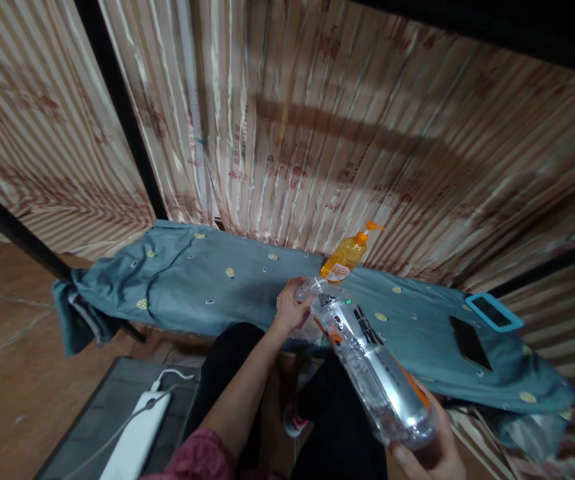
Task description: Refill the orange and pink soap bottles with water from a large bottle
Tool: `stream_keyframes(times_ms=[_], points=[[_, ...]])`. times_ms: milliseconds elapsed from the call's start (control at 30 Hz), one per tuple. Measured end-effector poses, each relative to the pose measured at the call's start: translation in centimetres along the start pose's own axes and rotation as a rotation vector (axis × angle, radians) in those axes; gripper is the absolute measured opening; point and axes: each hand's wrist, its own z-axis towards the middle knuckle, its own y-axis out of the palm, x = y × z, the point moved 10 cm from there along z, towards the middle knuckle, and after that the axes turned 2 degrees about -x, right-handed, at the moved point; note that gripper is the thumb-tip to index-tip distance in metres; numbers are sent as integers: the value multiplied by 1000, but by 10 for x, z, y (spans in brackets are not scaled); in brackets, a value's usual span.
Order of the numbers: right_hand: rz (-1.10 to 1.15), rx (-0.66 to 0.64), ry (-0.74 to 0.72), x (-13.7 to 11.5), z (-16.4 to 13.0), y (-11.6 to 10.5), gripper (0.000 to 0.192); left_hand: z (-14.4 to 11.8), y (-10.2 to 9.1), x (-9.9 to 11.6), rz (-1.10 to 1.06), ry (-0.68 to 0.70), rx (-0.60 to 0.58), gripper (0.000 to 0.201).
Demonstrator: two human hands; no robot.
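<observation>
A large clear plastic bottle (372,360) with a silver and orange label lies slanted between my two hands. My left hand (292,308) is closed around its narrower upper end, over the cloth-covered bench. My right hand (434,443) grips the wide base, nearer to me, with the thumb along the side. The bottle seems to hold no liquid; whether it has a cap cannot be made out. Just beyond the upper end stands a pump bottle (344,259) with amber liquid and an orange pump head, not touched by either hand.
The narrow bench wears a blue-grey cloth (247,273). A dark phone (470,342) and a blue-framed object (494,312) lie on its right end. A white power strip (137,437) with cables rests on a dark surface at lower left. Striped curtains (307,153) hang behind.
</observation>
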Motion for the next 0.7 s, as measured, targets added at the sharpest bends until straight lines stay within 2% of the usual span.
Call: stream_keyframes(times_ms=[233, 500, 700], points=[[174, -74, 48, 17, 1, 6, 95, 0, 0, 2, 18, 2, 7, 31], [134, -72, 82, 29, 5, 8, 97, 3, -3, 2, 4, 8, 35, 29], [129, -56, 38, 34, 8, 4, 84, 3, -2, 6, 8, -12, 22, 28]])
